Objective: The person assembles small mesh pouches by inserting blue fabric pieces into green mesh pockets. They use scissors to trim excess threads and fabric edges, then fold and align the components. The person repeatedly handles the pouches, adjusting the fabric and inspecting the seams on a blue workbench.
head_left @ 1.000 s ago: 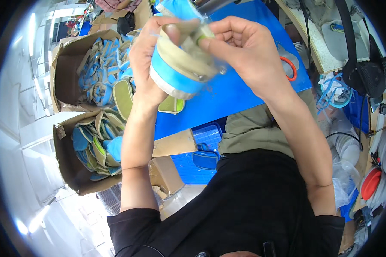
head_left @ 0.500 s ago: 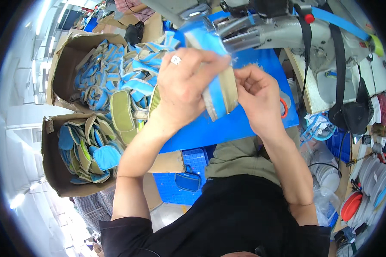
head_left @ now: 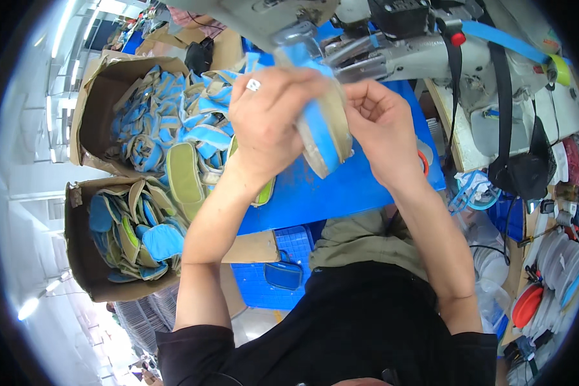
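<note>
A curved fabric strip (head_left: 321, 138), blue down the middle with beige edges, is held up above the blue work table (head_left: 367, 183). My left hand (head_left: 264, 122), a small white patch on one finger, is closed around the strip's left side; its fingertips are blurred. My right hand (head_left: 383, 132) pinches at the strip's beige right edge, fingers curled in. The strip's far end runs up to the sewing machine (head_left: 418, 55), where the contact is blurred and partly hidden. Left of my left hand lie an olive-green pad (head_left: 185, 174) and a heap of blue and beige strips (head_left: 212, 103).
Two cardboard boxes stand at the left: the far box (head_left: 96, 109) holds blue-beige strips, the near box (head_left: 77, 257) green and blue pads. An orange-red ring (head_left: 423, 163) lies by my right wrist. Black straps (head_left: 505, 96) hang at right. Below sits a blue crate (head_left: 251, 276).
Both hands have shifted slightly left and up with the strip. The strip's lower end sits a little higher. Both hands keep hold of it.
</note>
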`<state>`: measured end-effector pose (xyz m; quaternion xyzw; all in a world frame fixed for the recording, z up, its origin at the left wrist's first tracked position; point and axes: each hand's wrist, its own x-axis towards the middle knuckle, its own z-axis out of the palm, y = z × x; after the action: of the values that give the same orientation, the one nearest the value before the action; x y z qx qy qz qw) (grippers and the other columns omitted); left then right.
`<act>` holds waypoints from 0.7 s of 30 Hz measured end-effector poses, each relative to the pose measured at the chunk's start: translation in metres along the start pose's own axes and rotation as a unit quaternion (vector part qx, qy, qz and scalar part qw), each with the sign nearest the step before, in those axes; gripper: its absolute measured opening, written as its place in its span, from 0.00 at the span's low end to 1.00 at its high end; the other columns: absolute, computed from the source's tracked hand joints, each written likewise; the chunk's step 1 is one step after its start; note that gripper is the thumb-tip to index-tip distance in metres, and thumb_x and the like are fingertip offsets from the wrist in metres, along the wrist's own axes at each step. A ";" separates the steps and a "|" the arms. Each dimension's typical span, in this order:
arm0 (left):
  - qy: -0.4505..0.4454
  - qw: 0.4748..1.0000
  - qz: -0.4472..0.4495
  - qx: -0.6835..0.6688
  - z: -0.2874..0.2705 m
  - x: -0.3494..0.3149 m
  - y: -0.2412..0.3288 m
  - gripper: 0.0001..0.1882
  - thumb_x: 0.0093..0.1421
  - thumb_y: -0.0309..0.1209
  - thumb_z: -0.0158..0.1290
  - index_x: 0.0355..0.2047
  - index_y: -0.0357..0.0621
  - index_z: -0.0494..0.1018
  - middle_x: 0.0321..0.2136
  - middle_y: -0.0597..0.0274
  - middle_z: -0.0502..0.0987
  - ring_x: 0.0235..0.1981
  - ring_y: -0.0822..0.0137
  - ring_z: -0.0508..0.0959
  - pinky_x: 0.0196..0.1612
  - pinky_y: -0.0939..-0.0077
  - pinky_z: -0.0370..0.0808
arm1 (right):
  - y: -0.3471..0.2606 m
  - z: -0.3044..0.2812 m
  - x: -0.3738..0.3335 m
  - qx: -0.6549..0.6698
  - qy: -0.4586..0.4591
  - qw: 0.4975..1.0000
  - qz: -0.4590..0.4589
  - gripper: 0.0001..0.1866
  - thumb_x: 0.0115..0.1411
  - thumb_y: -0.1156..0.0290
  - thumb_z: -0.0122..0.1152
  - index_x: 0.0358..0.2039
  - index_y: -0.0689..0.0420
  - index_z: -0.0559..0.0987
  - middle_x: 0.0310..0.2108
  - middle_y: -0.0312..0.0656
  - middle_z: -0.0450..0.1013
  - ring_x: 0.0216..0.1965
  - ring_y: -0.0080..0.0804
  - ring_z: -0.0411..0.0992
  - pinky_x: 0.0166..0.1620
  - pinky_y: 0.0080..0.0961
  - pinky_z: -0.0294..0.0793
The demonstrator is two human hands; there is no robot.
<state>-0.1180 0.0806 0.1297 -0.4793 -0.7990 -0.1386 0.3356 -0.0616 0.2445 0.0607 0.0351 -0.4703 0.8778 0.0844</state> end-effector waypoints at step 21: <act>-0.069 0.870 -0.281 -0.400 -0.008 -0.006 -0.003 0.17 0.69 0.37 0.54 0.49 0.36 0.82 0.38 0.64 0.79 0.38 0.73 0.78 0.42 0.78 0.74 | 0.007 0.000 0.003 0.022 -0.016 0.999 0.016 0.12 0.59 0.74 0.70 0.42 0.67 0.85 0.33 0.41 0.82 0.33 0.19 0.78 0.36 0.17 0.76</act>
<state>-0.1154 0.0703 0.1316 -0.3359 -0.7972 -0.5015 0.0062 -0.0659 0.2408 0.0551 0.0436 -0.4523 0.8887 0.0619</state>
